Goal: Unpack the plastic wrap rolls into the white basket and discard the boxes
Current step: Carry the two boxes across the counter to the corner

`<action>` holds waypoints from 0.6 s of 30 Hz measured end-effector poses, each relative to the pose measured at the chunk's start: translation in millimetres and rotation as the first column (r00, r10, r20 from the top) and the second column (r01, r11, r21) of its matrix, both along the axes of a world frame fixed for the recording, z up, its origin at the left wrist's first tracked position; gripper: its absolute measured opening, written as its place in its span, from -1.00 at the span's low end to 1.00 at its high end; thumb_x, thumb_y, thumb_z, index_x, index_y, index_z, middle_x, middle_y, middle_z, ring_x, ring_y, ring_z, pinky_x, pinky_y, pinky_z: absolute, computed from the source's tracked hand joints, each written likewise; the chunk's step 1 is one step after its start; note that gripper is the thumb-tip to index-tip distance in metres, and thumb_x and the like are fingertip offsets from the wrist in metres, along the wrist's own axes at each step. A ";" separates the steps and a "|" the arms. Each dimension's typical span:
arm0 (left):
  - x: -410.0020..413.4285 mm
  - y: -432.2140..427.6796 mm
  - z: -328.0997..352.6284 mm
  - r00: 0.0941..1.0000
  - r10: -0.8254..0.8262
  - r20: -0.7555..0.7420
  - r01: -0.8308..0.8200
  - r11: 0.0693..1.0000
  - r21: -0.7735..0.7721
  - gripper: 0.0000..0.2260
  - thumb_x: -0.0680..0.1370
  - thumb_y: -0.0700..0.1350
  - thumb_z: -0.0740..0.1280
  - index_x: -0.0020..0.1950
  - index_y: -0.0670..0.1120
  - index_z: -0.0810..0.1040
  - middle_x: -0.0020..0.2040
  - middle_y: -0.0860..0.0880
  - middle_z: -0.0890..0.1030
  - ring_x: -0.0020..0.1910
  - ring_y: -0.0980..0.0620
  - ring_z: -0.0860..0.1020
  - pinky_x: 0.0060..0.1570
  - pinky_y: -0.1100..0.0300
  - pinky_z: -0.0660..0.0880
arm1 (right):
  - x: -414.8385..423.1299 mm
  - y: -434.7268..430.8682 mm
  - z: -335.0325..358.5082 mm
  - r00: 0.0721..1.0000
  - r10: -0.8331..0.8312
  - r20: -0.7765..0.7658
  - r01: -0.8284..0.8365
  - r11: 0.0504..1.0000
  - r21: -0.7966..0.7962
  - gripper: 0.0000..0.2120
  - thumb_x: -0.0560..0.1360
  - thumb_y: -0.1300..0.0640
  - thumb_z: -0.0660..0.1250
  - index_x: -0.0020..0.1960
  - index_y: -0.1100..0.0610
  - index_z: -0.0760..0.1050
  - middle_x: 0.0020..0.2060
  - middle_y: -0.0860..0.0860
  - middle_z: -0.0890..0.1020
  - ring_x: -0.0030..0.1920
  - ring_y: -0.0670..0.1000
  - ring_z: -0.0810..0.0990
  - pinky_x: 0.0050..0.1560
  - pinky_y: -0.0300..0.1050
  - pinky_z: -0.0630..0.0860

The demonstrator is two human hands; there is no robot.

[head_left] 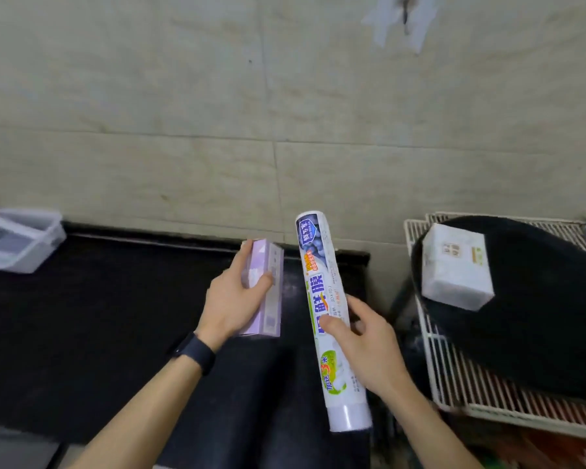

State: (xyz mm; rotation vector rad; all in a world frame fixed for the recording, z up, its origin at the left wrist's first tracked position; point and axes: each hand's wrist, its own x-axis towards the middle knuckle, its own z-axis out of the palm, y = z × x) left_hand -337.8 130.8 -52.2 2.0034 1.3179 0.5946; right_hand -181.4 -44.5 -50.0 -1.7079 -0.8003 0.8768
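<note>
Our left hand (234, 296) grips the lilac box (264, 289); our right hand (366, 340) curls its fingers (332, 324) round the plastic wrap roll (329, 316), white basket (21, 242) far left.

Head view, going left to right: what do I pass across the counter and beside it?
From the left: white basket → purple box held by the left hand → plastic wrap roll held by the right hand → white packet on a black object on the wire rack.
</note>
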 end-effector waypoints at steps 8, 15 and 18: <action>-122.1 10.3 -132.5 0.947 -0.010 -0.322 -0.061 0.976 -0.211 -0.32 0.52 0.18 0.24 0.56 0.26 -0.01 0.24 -0.19 0.57 0.18 -0.23 0.53 0.03 0.07 0.40 | -113.8 39.8 -127.6 0.987 0.119 0.108 -0.075 0.935 -0.346 -0.58 0.41 -0.15 0.39 0.26 -0.13 0.56 0.01 -0.18 0.60 -0.02 -0.14 0.63 0.04 -0.07 0.61; -155.4 11.0 -182.4 0.909 -0.060 -0.412 -0.070 0.954 -0.292 -0.30 0.52 0.18 0.21 0.56 0.29 -0.10 0.19 -0.14 0.51 0.07 -0.19 0.55 -0.05 0.09 0.43 | -153.6 47.8 -188.2 0.975 0.199 0.093 -0.118 0.830 -0.545 -0.55 0.42 -0.09 0.39 0.29 -0.07 0.52 0.16 -0.07 0.64 0.11 -0.03 0.63 0.08 -0.09 0.56; -157.1 18.3 -192.4 0.905 -0.056 -0.423 -0.082 0.950 -0.301 -0.31 0.53 0.20 0.20 0.56 0.28 -0.11 0.24 -0.14 0.48 0.10 -0.20 0.55 0.01 0.05 0.48 | -161.2 58.4 -198.9 0.977 0.207 0.057 -0.141 0.820 -0.555 -0.55 0.45 -0.02 0.42 0.33 -0.02 0.50 0.18 -0.04 0.64 0.13 -0.02 0.62 0.09 -0.11 0.56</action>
